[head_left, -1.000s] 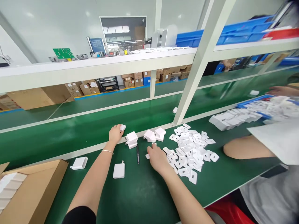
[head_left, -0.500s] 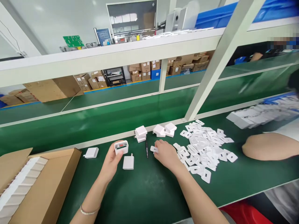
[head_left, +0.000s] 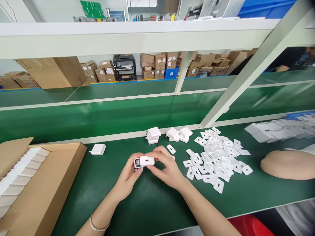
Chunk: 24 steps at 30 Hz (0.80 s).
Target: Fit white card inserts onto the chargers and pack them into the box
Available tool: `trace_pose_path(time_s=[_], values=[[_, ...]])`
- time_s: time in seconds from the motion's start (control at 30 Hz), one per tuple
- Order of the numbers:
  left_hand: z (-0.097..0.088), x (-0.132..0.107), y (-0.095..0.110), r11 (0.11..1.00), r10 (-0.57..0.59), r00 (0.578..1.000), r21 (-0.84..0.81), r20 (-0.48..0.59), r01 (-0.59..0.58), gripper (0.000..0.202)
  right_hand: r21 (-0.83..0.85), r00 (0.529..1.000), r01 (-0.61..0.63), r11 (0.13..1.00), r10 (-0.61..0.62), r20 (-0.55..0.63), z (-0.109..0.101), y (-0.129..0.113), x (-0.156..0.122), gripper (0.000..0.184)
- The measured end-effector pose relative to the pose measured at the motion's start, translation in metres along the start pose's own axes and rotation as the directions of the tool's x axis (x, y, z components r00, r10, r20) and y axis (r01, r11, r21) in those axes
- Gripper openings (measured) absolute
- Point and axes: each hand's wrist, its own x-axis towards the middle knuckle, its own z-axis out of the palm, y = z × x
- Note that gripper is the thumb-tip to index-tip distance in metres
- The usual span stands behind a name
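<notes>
My left hand [head_left: 128, 177] grips a white charger housing [head_left: 137, 163] whose open end shows parts inside. My right hand [head_left: 167, 167] pinches a white end cover [head_left: 147, 160] with a slot in it, held against that open end and covering part of it. Part of another white charger shows just below the housing, mostly hidden by my fingers. Beyond my hands stand stacked white chargers [head_left: 154, 135] and a second group of chargers [head_left: 173, 134]. One loose cover [head_left: 171, 149] lies just past my right hand.
A heap of white covers [head_left: 216, 157] spreads to the right. A co-worker's forearm [head_left: 287, 165] rests beyond it, near rows of white housings [head_left: 273, 129]. At left are a single charger [head_left: 98, 149] and an open cardboard box [head_left: 61, 183]. A slanted post [head_left: 236, 88] rises behind.
My right hand has moved left with the cover and brought it to the housing. My left hand has shifted right with the housing. The head view has tilted down.
</notes>
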Motion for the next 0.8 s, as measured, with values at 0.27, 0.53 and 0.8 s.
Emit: trace_pose_path(time_s=[0.27,0.53,0.8], values=[[0.002,-0.004,-0.009,0.982,0.119,0.993,0.151,-0.021,-0.114,0.035,-0.038,0.996,0.089,0.995,-0.089,0.017,0.021,-0.006,-0.004,0.037],[0.002,-0.003,-0.015,0.971,0.163,0.981,0.195,-0.100,-0.142,0.028,-0.088,0.991,0.130,0.988,-0.132,-0.013,0.020,-0.005,-0.003,0.036],[0.006,-0.006,-0.015,0.993,-0.020,0.992,0.117,-0.124,0.035,0.035,-0.198,0.979,0.195,0.961,-0.180,0.094,0.019,-0.002,-0.002,0.037]])
